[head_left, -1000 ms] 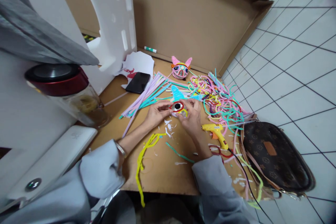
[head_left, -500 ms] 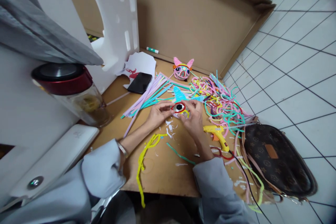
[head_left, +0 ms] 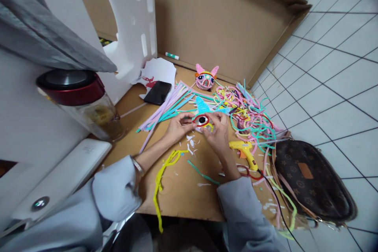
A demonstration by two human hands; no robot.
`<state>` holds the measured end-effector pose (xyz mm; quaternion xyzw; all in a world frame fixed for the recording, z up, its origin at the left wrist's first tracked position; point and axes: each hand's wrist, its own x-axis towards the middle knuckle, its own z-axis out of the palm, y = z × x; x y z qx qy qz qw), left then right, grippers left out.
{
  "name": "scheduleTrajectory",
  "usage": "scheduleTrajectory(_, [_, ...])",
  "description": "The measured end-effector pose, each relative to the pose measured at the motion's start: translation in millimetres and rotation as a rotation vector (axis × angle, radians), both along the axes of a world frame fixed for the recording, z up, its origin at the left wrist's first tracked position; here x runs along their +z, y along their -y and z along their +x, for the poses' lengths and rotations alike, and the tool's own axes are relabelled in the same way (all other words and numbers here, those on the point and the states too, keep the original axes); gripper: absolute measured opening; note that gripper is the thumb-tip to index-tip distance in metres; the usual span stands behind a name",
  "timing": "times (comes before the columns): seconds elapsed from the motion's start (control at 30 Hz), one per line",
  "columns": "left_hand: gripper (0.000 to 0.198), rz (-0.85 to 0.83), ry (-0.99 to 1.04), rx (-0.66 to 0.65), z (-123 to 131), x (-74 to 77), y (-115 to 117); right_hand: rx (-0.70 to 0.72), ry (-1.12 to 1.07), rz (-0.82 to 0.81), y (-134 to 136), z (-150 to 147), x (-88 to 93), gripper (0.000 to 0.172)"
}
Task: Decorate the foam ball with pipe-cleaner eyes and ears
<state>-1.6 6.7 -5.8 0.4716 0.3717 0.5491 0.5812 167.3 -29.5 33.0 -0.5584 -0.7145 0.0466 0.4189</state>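
- 1 clear bottle (head_left: 88, 107) with a red and black lid leans at the left; something yellowish (head_left: 100, 113) is inside, too blurred to name.
- 1 dark brown bag (head_left: 314, 181) lies at the right, its contents hidden.
- 2 hands grip the same thing: the left hand (head_left: 178, 127) pinches its left edge, the right hand (head_left: 217, 130) its right.
- 1 toy head (head_left: 202, 120) is between them, above the middle of the surface (head_left: 183, 197); 1 black-and-white eye ringed in red shows, with blue pointed pieces behind.
- 1 other toy (head_left: 204, 80) with 2 pink ears and 2 eyes sits farther back.
- 1 yellow glue gun (head_left: 243, 151) lies right of the right hand.
- 1 phone (head_left: 158, 93) lies near 1 sheet of torn paper (head_left: 161, 71).
- Pipe cleaners (head_left: 251, 114) heap up at the right, too tangled to count.
- 1 yellow bundle (head_left: 159, 181) lies below the left hand.
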Motion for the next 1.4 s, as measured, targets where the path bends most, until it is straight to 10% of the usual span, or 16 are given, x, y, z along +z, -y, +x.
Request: scheduleTrajectory(1.4, [0.071, 0.023, 0.013, -0.158, 4, -4.9, -1, -0.138, -0.284, 0.002, -1, 0, 5.9, 0.019])
